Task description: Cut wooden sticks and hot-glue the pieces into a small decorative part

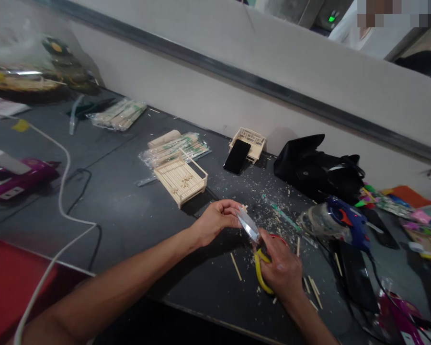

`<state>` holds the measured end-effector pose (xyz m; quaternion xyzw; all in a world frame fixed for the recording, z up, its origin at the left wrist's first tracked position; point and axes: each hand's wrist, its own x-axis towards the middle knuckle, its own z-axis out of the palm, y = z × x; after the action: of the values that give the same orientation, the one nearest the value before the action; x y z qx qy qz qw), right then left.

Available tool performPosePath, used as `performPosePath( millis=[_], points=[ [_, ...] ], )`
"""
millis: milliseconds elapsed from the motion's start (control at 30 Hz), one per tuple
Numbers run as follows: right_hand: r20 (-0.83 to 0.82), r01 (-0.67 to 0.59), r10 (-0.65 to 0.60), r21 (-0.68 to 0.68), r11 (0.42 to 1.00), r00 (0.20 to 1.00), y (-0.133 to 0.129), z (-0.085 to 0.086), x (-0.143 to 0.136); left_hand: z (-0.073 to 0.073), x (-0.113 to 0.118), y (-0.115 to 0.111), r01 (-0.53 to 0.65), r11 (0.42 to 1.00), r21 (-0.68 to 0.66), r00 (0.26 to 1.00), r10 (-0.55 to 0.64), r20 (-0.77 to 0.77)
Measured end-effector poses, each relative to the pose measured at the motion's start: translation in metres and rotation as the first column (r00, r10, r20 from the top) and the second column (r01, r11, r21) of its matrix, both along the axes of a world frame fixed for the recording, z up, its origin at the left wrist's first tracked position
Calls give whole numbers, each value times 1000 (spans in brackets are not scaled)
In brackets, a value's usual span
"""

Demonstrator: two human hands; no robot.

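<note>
Scissors with yellow and red handles are gripped in my right hand. Their blades point up and left, to the fingertips of my left hand. Those fingers are pinched on a small pale wooden piece, mostly hidden behind the fingers and blades. Left of it and farther off stands a miniature bed-like frame made of thin sticks, with small bits lying on its slats. A second stick model, with a lattice back, stands by the wall, and a black phone leans on it.
Wood chips and loose sticks litter the dark table. Packs of sticks lie behind the frame. To the right are a black bag, a glass jar, a blue glue gun and cables. A white cord crosses the left side.
</note>
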<state>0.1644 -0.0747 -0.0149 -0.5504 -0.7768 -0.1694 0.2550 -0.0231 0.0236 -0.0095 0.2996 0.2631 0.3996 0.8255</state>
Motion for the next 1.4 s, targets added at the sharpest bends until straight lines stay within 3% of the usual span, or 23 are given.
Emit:
performPosePath(
  millis=[133,233,333,400,500,633,700,767,867,1033,1200,1400],
  points=[
    [-155,10,-4,39,999,988,4,9,-2,1,-1,4,-20,999,-29,999,21,49],
    [-235,157,-148,19,987,961,5,14,7,0,-2,6,-31,999,-33,995,34,90],
    [-207,326,-342,-110,939,917,4,11,29,1,-2,6,-25,1000,-17,992,27,120],
    [-138,360,-394,-219,907,909,0,6,48,1,-3,5,-18,1000,-13,990,19,137],
    [-23,282,-301,-283,917,953,-9,4,69,1,-2,3,1,1000,-2,988,0,156],
    [67,235,-228,-128,964,971,-19,24,56,0,-1,2,3,1000,-1,989,-3,150],
    [-71,164,-169,-79,983,983,-18,38,33,-1,-1,1,4,1000,-5,990,-4,139],
    [-230,6,-22,-72,997,973,-12,48,6,0,0,0,8,1000,-7,992,-7,129],
    [-311,-139,135,9,990,941,4,49,-25,0,0,-1,13,1000,-11,992,-11,123],
    [-412,-157,110,-82,984,905,26,39,-37,0,1,-3,13,1000,-8,995,-12,101],
    [-531,-214,120,-119,969,839,29,36,-35,-2,2,-3,12,1000,2,999,-12,52],
    [-728,-237,54,-152,959,684,28,32,-34,-2,2,-4,71,997,9,996,-71,59]
  ],
)
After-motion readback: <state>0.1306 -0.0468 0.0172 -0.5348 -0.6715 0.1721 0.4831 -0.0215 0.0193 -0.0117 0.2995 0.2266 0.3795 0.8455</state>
